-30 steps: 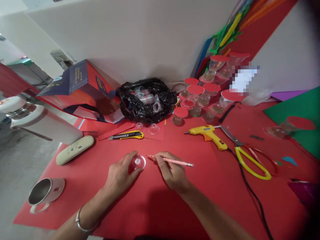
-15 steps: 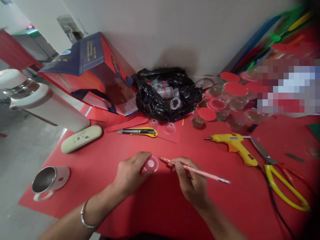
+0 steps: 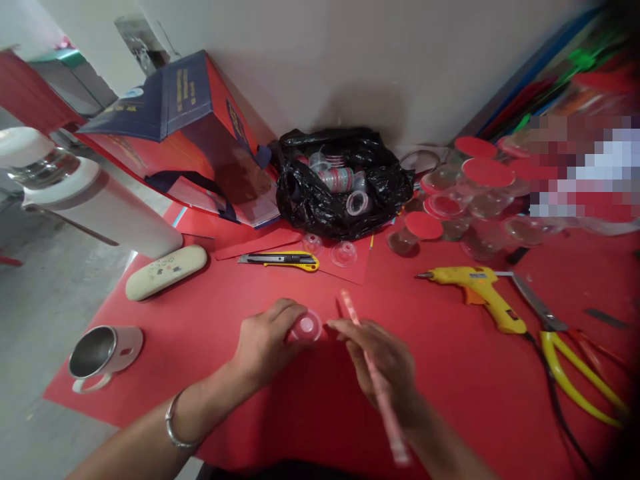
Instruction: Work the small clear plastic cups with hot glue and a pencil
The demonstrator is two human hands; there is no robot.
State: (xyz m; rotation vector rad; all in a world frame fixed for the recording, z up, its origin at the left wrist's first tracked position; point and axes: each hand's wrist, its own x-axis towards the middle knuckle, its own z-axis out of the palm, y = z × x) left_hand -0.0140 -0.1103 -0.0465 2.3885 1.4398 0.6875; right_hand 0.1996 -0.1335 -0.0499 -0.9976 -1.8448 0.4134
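Note:
My left hand (image 3: 273, 337) is closed around the left side of a small clear plastic cup (image 3: 307, 325), which rests on the red sheet (image 3: 210, 347). In my right hand (image 3: 383, 357) is a pink patterned pencil (image 3: 373, 363), lying steeply across the fingers with its rear end toward me. The right index fingertip is close to the cup's right edge; whether it touches, I cannot tell. Beyond the hands lie a yellow utility knife (image 3: 280, 260) and two more clear cups, one of them a domed cup (image 3: 344, 253).
A black plastic bag (image 3: 325, 220) of clear cups is against the wall. At right are a yellow glue gun (image 3: 477, 283), scissors (image 3: 555, 340) and red-topped cups (image 3: 485, 173). At left stand a metal mug (image 3: 107, 357), a pale case (image 3: 167, 273), a white flask (image 3: 125, 207) and a shopping bag (image 3: 185, 100).
The pencil has swung in my right hand from pointing left at the cup to pointing away from me. My left hand keeps its hold on the cup. The view has shifted slightly.

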